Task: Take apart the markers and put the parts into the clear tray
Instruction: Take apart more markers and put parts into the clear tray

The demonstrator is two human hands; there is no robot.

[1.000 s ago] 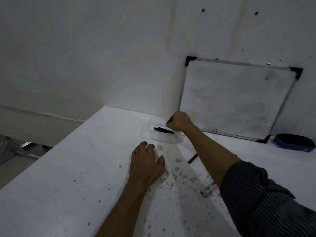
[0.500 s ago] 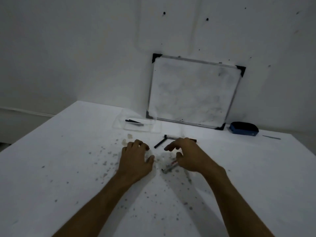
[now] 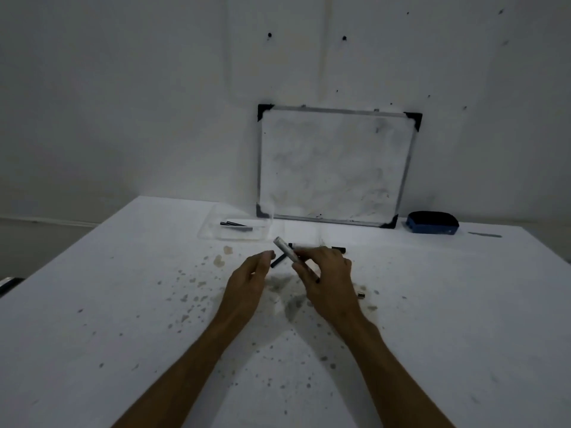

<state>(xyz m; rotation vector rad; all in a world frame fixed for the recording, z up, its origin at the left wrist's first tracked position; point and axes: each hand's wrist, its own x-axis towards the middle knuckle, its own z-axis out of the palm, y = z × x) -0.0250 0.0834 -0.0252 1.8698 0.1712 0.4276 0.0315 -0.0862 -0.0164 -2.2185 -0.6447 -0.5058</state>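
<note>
Right hand [image 3: 327, 279] grip: fingers pinched round a grey marker barrel [image 3: 285, 250], lifted off the desk [image 3: 123, 304] and tilted, free end pointing to approx 11 o'clock; left hand [image 3: 250, 282] is at its 9 o'clock, fingers loosely curled w/ nothing in them, tips close to the barrel but not touching. Clear tray [image 3: 234, 228] sits further back at 11 o'clock, near the whiteboard [image 3: 335, 165], w/ thin black parts [image 3: 236, 226] inside. A black piece [image 3: 277, 261] lies on the desk btwn the hands, another small part [image 3: 361, 295] at the right hand's 4 o'clock, blue eraser [image 3: 432, 223] far off at 2 o'clock.
</note>
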